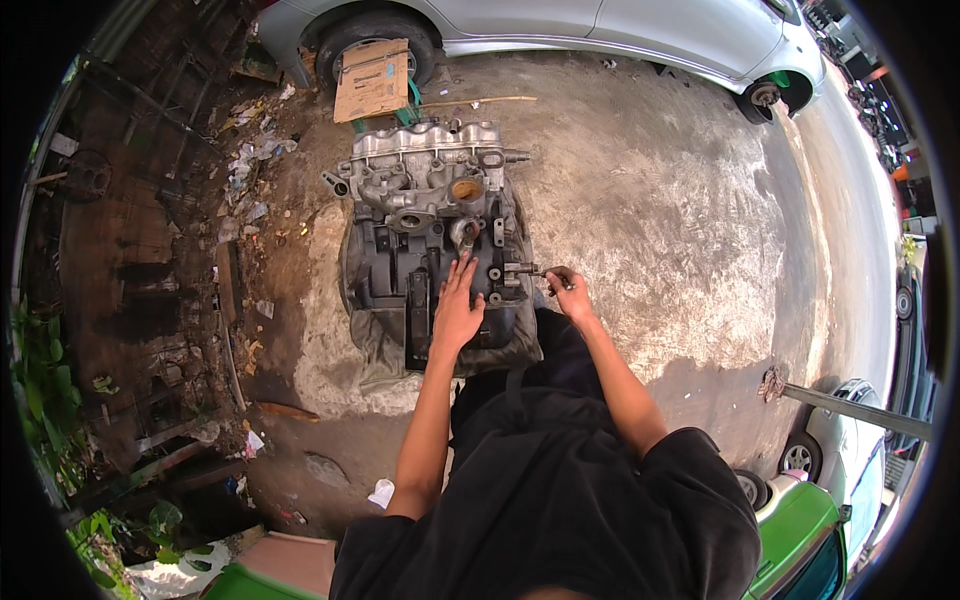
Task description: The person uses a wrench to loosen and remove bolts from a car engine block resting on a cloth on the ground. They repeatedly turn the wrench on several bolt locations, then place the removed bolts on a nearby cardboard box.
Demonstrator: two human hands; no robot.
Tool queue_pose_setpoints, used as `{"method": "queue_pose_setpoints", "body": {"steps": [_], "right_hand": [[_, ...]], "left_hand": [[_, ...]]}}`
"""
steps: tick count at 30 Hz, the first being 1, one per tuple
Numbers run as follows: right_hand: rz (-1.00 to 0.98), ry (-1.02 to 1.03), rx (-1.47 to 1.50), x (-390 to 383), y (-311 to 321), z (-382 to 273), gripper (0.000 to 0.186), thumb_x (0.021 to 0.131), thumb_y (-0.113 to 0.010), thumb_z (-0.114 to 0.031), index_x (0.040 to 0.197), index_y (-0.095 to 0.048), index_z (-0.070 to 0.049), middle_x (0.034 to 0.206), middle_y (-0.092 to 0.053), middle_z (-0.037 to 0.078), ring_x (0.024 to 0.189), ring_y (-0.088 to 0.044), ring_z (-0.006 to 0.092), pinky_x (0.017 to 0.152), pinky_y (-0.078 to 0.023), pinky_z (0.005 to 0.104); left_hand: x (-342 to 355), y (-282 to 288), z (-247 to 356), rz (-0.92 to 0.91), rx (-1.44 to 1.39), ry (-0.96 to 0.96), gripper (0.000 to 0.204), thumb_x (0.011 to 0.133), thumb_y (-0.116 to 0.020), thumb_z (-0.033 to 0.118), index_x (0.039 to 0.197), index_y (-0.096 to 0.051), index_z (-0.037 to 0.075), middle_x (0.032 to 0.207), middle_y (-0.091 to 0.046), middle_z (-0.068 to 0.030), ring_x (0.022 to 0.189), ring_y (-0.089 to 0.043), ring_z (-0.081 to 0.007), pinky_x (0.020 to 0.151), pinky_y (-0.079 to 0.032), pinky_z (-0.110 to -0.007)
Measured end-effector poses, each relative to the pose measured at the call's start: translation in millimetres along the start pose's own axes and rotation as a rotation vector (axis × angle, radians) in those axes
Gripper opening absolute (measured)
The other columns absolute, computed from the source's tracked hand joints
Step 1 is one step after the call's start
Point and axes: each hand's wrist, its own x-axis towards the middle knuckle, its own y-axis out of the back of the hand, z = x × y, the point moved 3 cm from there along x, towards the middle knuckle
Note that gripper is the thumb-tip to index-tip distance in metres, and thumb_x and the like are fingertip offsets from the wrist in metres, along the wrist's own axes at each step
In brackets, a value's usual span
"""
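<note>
A car engine (385, 262) lies in front of me on a dark cloth (375, 345) on the ground. Its silver valve cover (425, 140) is at the far end, with the grey intake casting (425, 190) just nearer. My left hand (457, 312) rests on the dark block, fingers stretched out below a round metal fitting (465, 235). At the engine's right edge, my right hand (572, 297) is closed on a short dark metal tool (548, 274). It points at a metal bracket (518, 268) there; its exact kind and whether it touches are too small to tell.
A silver car (640, 25) stands beyond the engine, one front wheel off its hub (764, 96). A wooden board (374, 78) on a green stand is near its tyre. Litter (258, 150) and rusty metal (120, 220) line the left. A green vehicle (800, 530) is behind me, right.
</note>
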Motion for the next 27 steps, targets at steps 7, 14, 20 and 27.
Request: {"method": "queue_pose_setpoints", "body": {"steps": [7, 14, 20, 27], "right_hand": [[-0.017, 0.091, 0.014, -19, 9, -18, 0.023, 0.100, -0.070, -0.020, 0.106, -0.072, 0.002, 0.081, -0.071, 0.008, 0.073, -0.064, 0.0148, 0.070, -0.051, 0.0318], [-0.146, 0.151, 0.028, -15, 28, -54, 0.019, 0.102, -0.067, -0.015, 0.108, -0.070, 0.002, 0.080, -0.066, 0.006, 0.075, -0.060, 0.0120, 0.070, -0.049, 0.0296], [-0.300, 0.272, -0.076, 8, 66, -86, 0.019, 0.104, -0.065, -0.015, 0.109, -0.067, 0.003, 0.082, -0.063, 0.005, 0.077, -0.058, 0.0121, 0.071, -0.049, 0.0296], [-0.411, 0.431, -0.105, 53, 130, -108, 0.017, 0.103, -0.065, -0.014, 0.109, -0.068, 0.002, 0.081, -0.063, 0.005, 0.073, -0.058, 0.0111, 0.067, -0.048, 0.0286]], "left_hand": [[-10, 6, 10, 0.186, -0.071, -0.076, 0.057, 0.096, -0.057, 0.005, 0.152, -0.048, 0.008, 0.157, -0.047, -0.0147, 0.152, -0.035, -0.0304, 0.126, -0.027, -0.047], [-15, 0, 47, 0.312, -0.261, -0.063, 0.030, 0.098, -0.059, 0.007, 0.125, -0.068, 0.002, 0.125, -0.067, -0.0213, 0.121, -0.062, -0.0397, 0.101, -0.051, -0.045], [8, -37, 98, 0.319, -0.493, 0.025, 0.023, 0.099, -0.064, 0.011, 0.119, -0.070, 0.000, 0.110, -0.072, -0.0187, 0.102, -0.069, -0.0368, 0.090, -0.053, -0.041], [49, -82, 165, 0.416, -0.590, 0.084, 0.019, 0.098, -0.069, 0.011, 0.112, -0.073, -0.001, 0.097, -0.075, -0.0079, 0.087, -0.068, -0.0121, 0.078, -0.053, -0.029]]}}
